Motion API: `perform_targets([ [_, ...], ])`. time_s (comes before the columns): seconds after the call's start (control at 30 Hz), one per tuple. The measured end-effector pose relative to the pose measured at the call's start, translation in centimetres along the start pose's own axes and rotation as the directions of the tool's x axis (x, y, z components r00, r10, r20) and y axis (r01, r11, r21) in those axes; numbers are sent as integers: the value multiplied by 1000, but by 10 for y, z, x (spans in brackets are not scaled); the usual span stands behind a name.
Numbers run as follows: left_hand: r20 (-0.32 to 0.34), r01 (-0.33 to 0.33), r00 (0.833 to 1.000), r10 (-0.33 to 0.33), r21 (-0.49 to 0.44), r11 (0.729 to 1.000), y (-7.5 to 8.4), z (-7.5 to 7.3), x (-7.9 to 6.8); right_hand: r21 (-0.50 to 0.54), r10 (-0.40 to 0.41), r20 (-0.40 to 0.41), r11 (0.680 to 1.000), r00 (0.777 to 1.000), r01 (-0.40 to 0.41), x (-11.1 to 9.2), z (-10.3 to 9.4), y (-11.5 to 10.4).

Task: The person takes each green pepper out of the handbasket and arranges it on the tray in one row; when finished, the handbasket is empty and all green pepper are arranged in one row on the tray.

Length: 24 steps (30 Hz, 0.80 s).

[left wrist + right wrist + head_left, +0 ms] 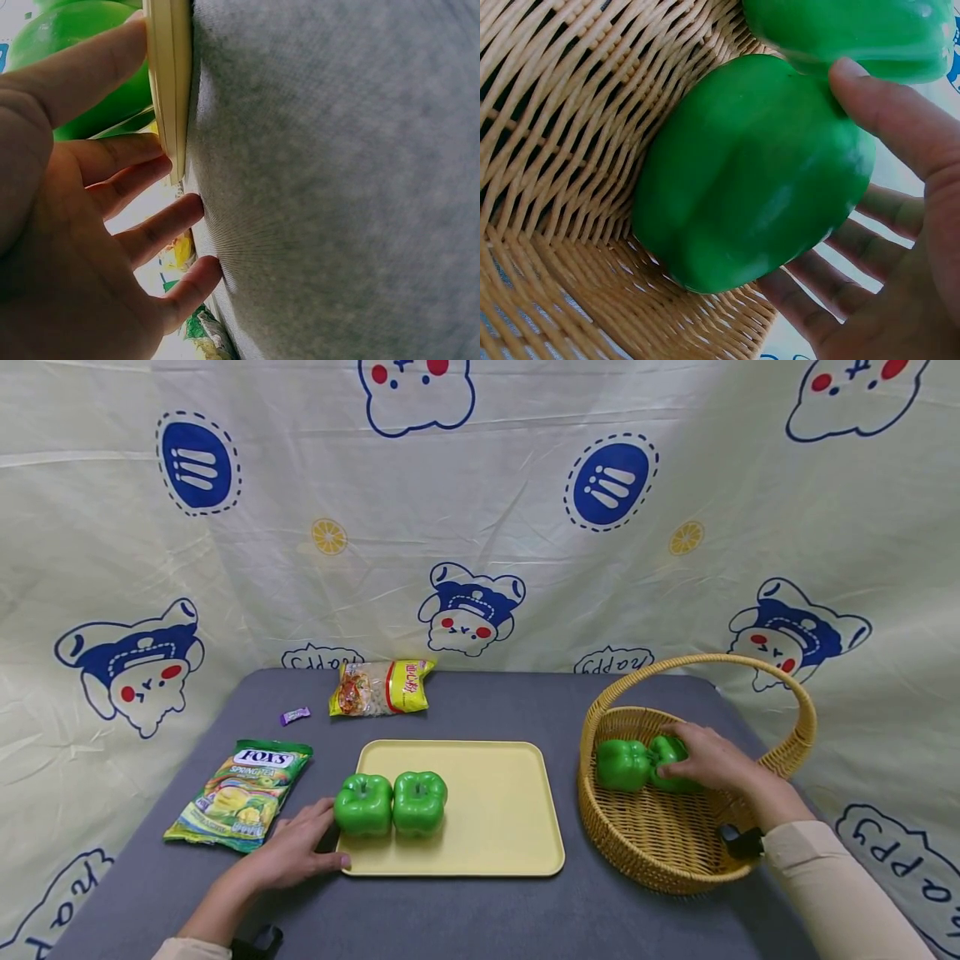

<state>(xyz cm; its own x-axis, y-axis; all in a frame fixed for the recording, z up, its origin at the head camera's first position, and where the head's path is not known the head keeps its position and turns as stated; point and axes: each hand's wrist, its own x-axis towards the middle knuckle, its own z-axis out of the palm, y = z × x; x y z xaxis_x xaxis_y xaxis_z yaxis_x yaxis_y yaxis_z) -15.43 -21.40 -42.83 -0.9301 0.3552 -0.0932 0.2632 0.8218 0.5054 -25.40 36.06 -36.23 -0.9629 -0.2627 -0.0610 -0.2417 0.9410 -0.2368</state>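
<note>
My right hand [708, 758] is inside the wicker basket [603, 839], its thumb and fingers around a green bell pepper [742, 180]. Beside that pepper lies another green bell pepper [621, 766], also in the basket. My left hand [296, 852] is at the left edge of a pale yellow tray [498, 810]. In the left wrist view the thumb [90, 71] lies across the tray's rim, and the other fingers are spread, some touching its edge. Two more green bell peppers, a left one [363, 805] and a right one [420, 803], stand side by side on the tray.
A green Fox's candy bag [243, 793] lies left of the tray. Behind the tray are a yellow-ended food packet [382, 687] and a small purple wrapped candy [295, 716]. The basket's tall handle [720, 660] arches over its opening. A patterned curtain hangs behind the grey table [480, 918].
</note>
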Motion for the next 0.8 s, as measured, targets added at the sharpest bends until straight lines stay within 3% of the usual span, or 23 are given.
perform_targets([
  [0.47,-17,-12,1000,12,9,1000,-1,1,0,-17,1,6,1000,1000,-1,-1,-1,-1],
  [0.8,-10,-1,1000,1,3,1000,0,0,-1,5,13,-65,1000,998,-13,-7,-11,-4],
])
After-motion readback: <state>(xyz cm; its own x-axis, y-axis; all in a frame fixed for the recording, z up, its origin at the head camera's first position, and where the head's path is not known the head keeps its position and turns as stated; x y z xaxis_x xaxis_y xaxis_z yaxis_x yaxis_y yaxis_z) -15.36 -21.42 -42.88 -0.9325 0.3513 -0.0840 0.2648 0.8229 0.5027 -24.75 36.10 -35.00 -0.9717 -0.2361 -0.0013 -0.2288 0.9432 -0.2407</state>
